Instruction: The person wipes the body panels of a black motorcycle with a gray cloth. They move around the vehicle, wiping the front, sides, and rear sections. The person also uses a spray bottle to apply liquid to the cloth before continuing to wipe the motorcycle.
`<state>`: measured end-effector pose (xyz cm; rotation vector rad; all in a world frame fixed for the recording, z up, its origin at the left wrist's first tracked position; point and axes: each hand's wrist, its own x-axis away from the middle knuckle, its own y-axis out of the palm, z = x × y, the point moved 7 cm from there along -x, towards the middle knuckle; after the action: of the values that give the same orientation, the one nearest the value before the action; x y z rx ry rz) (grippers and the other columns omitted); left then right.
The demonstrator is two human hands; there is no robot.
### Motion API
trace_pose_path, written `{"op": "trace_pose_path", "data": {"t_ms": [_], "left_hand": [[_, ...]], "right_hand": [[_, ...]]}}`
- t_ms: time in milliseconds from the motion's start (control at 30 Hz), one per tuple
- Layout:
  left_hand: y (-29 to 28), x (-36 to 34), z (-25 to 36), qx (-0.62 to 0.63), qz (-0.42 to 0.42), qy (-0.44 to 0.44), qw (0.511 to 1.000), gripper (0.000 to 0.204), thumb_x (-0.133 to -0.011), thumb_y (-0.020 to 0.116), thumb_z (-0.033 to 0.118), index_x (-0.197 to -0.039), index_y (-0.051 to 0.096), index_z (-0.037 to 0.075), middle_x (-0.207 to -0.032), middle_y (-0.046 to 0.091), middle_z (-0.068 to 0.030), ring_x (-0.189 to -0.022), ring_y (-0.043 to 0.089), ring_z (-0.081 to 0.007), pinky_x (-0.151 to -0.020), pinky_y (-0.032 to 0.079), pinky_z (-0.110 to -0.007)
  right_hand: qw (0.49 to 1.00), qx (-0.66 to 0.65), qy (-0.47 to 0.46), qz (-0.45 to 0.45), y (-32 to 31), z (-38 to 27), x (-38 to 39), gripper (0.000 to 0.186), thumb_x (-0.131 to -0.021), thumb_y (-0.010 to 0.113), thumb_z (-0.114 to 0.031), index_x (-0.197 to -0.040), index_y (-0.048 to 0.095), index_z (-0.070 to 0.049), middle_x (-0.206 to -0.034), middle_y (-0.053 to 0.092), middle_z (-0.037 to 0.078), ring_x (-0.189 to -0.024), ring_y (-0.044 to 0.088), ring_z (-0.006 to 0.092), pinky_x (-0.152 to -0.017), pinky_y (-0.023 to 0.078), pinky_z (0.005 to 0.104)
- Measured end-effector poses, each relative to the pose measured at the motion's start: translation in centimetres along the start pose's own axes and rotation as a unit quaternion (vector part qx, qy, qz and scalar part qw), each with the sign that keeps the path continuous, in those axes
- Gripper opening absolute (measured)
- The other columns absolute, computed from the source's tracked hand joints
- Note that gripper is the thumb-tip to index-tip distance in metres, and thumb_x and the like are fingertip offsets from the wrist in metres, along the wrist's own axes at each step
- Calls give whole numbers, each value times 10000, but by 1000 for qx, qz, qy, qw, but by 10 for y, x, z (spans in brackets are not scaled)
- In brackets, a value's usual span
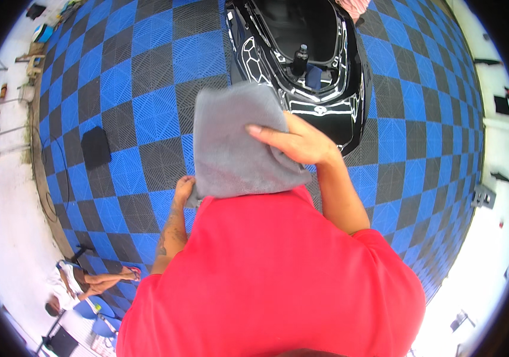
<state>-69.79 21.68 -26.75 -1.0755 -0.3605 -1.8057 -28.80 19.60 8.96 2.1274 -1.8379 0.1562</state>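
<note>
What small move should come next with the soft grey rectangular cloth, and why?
Probably bring the bare left hand toward the bare right hand to fold the grey cloth smaller: the right hand grips its right side, thumb on top, the left hand is near its lower left corner, and the cloth spreads wide between them.

A floor of blue and dark grey checkered tiles spreads between a brightly lit white left wall and an equally bright right wall, with blue chairs at lower left.
</note>
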Motion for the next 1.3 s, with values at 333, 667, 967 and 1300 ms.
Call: {"op": "trace_pose_path", "data": {"t_ms": [333, 667, 967, 1300], "left_hand": [[-80, -54, 18, -98, -15, 23, 995, 289, -889, 677, 234, -1066, 664, 7, -937, 685, -75, -840, 622, -148, -771, 502, -310], [-82, -55, 5, -144, -42, 32, 988, 340, -894, 662, 293, -1078, 674, 7, -935, 689, -81, -856, 625, -165, -783, 499, -321], [-89, -42, -11, -164, -53, 31, 985, 349, -904, 655, 292, -1091, 673, -2, -970, 696, -104, -878, 633, -185, -805, 502, -335], [-100, -47, 4, -114, -41, 30, 992, 323, -924, 644, 307, -1082, 671, 27, -962, 683, -70, -877, 611, -157, -810, 484, -314]], "right_hand": [[598, -152, -332, 713, -78, -32, 272, 444, -884, 663, -195, -1222, 591, 84, -1123, 676, 193, -943, 677, 297, -863, 551, 448], [645, 412, 159, 624, -51, 6, 192, 733, -906, 636, -486, -1308, 514, 114, -1263, 583, 318, -1190, 577, 415, -1027, 427, 454], [677, 588, 52, 438, -2, 88, -83, 517, -820, 688, -360, -1209, 596, -32, -1502, 269, 404, -1431, 195, 567, -1167, 119, 647], [733, 434, 36, 522, -40, 96, 54, 633, -948, 573, -477, -1356, 536, 6, -1472, 417, 292, -1397, 381, 408, -1170, 277, 439]]}}
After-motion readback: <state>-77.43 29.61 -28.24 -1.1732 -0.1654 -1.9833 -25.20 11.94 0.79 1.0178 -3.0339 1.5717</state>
